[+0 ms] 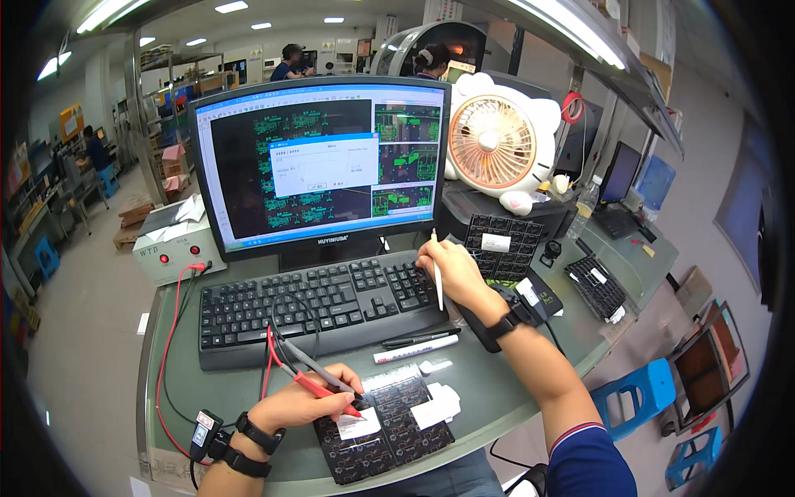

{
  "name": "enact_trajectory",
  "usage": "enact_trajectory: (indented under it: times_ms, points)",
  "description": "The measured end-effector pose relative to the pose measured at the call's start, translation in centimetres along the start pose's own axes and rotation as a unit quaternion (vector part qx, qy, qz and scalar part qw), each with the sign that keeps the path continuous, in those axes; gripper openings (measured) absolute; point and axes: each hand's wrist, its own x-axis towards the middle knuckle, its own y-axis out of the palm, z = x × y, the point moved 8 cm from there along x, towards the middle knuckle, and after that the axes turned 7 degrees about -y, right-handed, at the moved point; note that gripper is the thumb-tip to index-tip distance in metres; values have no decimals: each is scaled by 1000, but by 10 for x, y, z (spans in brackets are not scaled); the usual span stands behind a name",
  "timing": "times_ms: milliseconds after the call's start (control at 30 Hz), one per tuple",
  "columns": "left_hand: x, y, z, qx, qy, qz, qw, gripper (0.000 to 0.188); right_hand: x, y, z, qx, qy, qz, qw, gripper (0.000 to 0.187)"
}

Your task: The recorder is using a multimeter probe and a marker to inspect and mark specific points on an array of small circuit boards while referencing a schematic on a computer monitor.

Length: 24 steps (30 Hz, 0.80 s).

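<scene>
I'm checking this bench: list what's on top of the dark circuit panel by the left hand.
White labels lie on the circuit panel; the left hand, holding red and grey probes, overlaps its upper left. Circuitry beneath these is hidden.

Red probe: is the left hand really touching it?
Touching. The head view plainly shows the left hand gripping the red probe, which pokes out past it.
</scene>
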Motion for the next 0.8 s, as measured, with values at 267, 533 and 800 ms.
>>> enact_trajectory:
  times_ms: [267,533,800]
  points:
    - [-1,-2,2,28,6,12,1000,26,-16,14,15,4,-83,38,996,11]
    - [-3,-2,-1,40,6,18,999,24,-11,1,25,64,-42,-1,997,7]
    - [-1,3,6,12,26,35,999,20,-41,-9,11,101,70,0,992,9]
